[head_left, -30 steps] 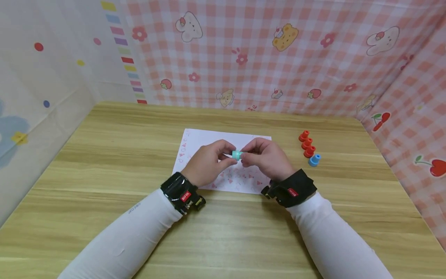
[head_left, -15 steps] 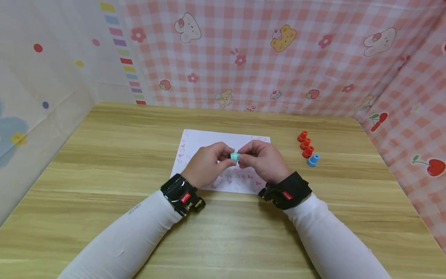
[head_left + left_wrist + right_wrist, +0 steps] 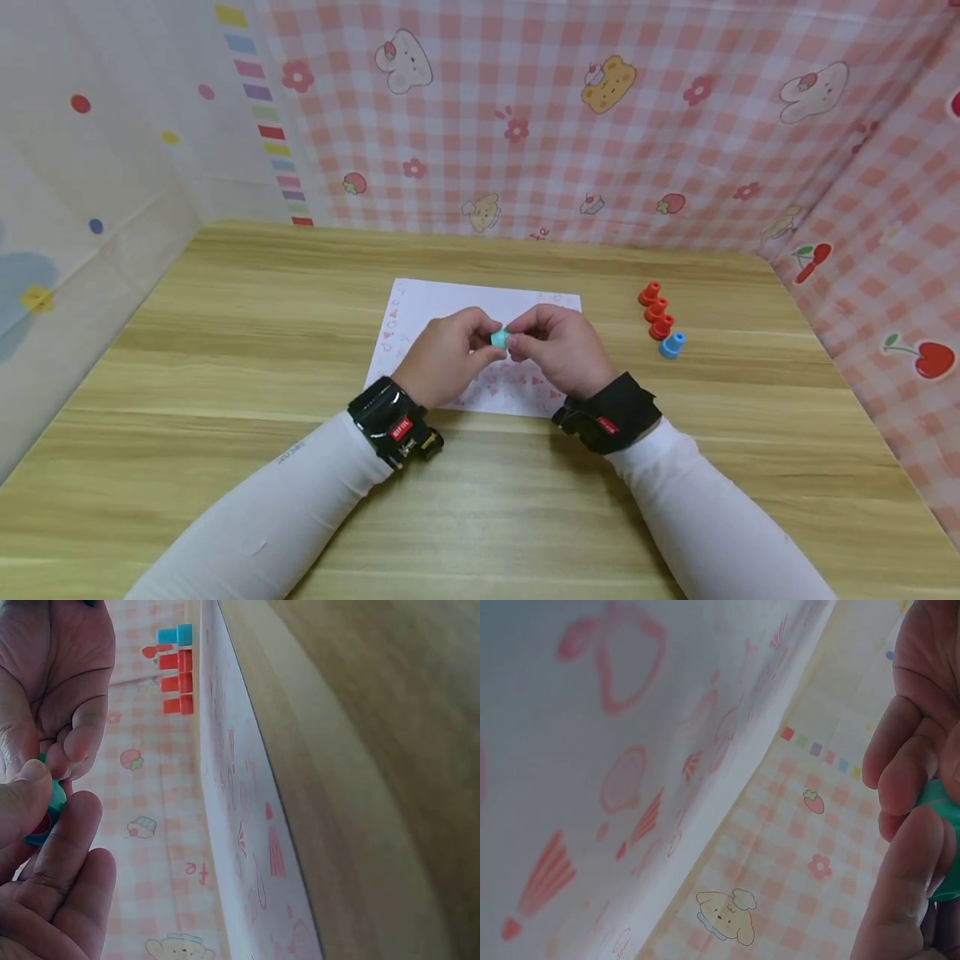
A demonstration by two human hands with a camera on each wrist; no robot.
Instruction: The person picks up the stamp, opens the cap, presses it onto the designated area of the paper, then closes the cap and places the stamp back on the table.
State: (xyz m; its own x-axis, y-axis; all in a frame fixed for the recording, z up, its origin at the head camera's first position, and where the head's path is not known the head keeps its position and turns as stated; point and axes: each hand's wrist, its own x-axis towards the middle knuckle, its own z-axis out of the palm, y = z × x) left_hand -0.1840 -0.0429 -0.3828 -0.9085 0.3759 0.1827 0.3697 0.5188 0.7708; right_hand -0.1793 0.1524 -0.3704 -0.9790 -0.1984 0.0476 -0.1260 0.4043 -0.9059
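Between my two hands is a small teal-green toy stamp (image 3: 500,338), held over the sheet of paper (image 3: 442,296). The thumb and fingers of my left hand (image 3: 442,354) pinch its left end. My right hand (image 3: 566,350) pinches its right end, and the fingers cover most of that side. In the left wrist view a reddish face shows inside the rim of the stamp (image 3: 56,799). The right wrist view shows only part of the stamp (image 3: 941,817) behind the fingers. Red stamped shapes mark the paper along its left and lower parts.
To the right on the wooden table (image 3: 480,508), three red stamps (image 3: 658,310) stand in a slanting row with a blue stamp (image 3: 672,345) at its near end. A pink checked cloth (image 3: 465,117) hangs behind the table.
Both hands have shifted slightly left with the teal stamp, the right one more. Less of the stamp shows between the fingers now. The stamps on the table stay put.
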